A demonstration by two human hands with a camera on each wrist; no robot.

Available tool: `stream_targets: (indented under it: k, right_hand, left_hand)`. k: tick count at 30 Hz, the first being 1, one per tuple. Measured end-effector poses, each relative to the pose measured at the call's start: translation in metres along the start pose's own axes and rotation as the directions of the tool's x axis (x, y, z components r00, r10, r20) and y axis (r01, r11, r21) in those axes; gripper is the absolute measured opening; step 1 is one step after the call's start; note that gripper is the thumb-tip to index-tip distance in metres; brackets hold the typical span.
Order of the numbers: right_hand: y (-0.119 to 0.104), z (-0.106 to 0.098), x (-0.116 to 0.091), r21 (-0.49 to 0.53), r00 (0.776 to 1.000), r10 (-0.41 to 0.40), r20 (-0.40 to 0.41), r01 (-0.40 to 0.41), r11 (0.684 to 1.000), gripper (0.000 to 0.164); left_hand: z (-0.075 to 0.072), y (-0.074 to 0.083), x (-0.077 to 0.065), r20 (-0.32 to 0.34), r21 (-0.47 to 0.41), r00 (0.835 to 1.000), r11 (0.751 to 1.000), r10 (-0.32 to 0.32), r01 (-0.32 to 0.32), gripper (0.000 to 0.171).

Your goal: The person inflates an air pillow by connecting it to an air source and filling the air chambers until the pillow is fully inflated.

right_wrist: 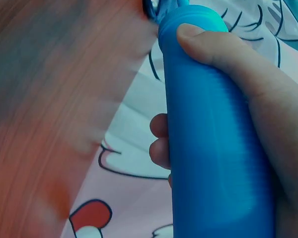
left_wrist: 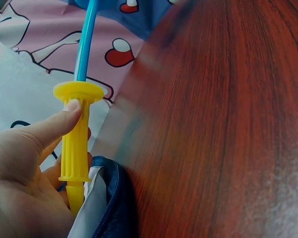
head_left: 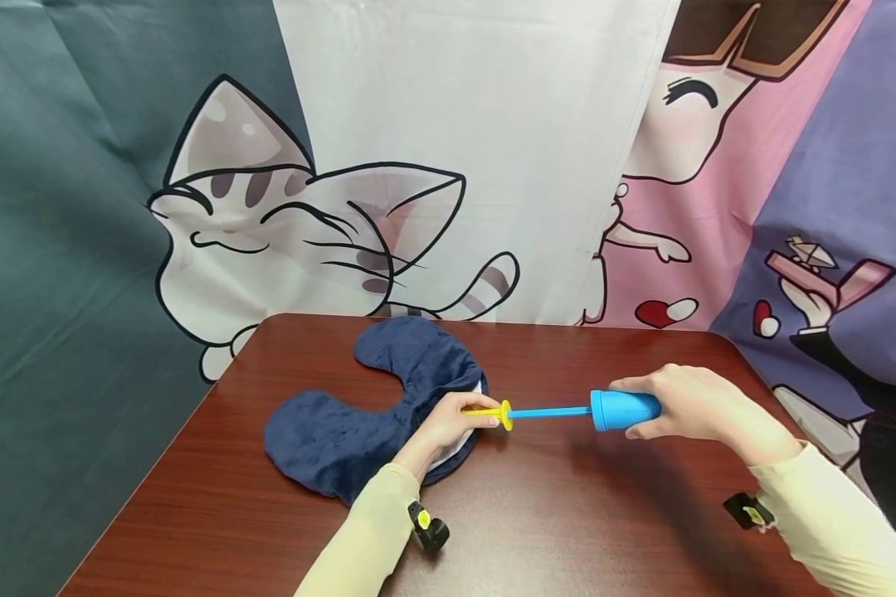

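A hand pump stretches level between my two hands, with a blue rod (head_left: 548, 412) showing between its yellow end and its blue barrel. My left hand (head_left: 448, 423) pinches the ribbed yellow nozzle (left_wrist: 75, 139), thumb just under its round flange. My right hand (head_left: 690, 406) grips the blue barrel (right_wrist: 208, 129), its thumb near the collar. A navy U-shaped neck pillow (head_left: 411, 356) lies under and beside my left hand. White lining (left_wrist: 92, 198) shows at the pillow's open edge by the nozzle's tapered tip. Whether the tip enters anything is hidden.
The reddish-brown wooden table (head_left: 552, 514) bears the pillow. Its far edge meets a cartoon-printed cloth backdrop (head_left: 478, 99). A small black wrist camera (head_left: 429, 527) sits on the left sleeve, and another wrist camera (head_left: 749, 511) on the right.
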State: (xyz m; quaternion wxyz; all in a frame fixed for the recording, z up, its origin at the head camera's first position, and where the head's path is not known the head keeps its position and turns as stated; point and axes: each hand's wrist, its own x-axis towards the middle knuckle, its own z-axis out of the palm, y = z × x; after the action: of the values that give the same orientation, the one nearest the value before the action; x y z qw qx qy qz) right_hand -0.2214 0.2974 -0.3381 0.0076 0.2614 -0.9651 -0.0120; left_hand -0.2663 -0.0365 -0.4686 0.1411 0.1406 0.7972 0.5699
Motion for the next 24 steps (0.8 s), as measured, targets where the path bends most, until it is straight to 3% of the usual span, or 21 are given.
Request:
stream_targets:
  k: [9, 14, 24]
  right_hand:
    - [0.008, -0.004, -0.008, 0.021, 1.0, 0.012, 0.001, -0.012, 1.0, 0.066]
    - [0.001, 0.002, 0.001, 0.031, 1.0, -0.001, 0.005, 0.001, 1.0, 0.068]
    - [-0.017, 0.014, 0.022, 0.047, 0.999, -0.042, 0.007, 0.042, 0.998, 0.066]
  left_hand:
    - [-0.001, -0.001, 0.001, 0.0, -0.013, 1.0, 1.0, -0.027, 0.027, 0.028]
    - [-0.003, -0.002, 0.002, -0.002, -0.012, 0.999, 0.999, -0.042, 0.042, 0.028]
    - [-0.005, 0.002, 0.002, 0.007, 0.001, 1.0, 1.0, -0.001, 0.001, 0.026]
